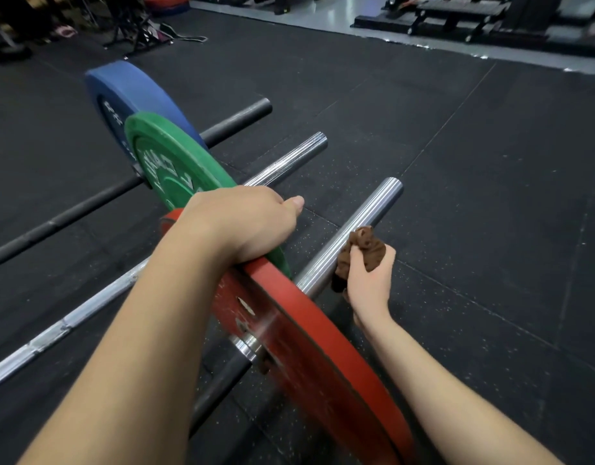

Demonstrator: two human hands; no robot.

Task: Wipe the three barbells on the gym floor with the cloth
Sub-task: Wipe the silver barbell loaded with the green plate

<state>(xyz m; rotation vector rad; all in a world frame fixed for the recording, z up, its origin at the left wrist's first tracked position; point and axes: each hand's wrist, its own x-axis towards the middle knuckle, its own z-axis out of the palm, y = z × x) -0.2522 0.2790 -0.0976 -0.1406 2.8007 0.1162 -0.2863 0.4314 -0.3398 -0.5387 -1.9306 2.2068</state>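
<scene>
Against the chrome sleeve (pixel 353 226) of the nearest barbell (pixel 219 387), right hand (pixel 370 280) grips the bunched brown cloth (pixel 363 253) to wipe it, left hand (pixel 239 226) curled over the red plate (pixel 323 357) rim, probably steadying the bar against rolling.

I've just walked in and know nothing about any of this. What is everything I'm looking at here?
nearest barbell: one, chrome sleeve, closest to the person
middle barbell: one, chrome, beside it
farthest barbell: one, black, beyond those
red plate: one, red, on the nearest barbell
green plate: one, green, on the middle barbell
blue plate: one, blue, on the farthest barbell
cloth: one, brown, bunched at the nearest barbell's sleeve
floor: one, black speckled rubber, under everything
gym equipment: several pieces, dark, far background
left hand: one, bare, curled over the red plate's top rim
right hand: one, bare, gripping the cloth
</scene>
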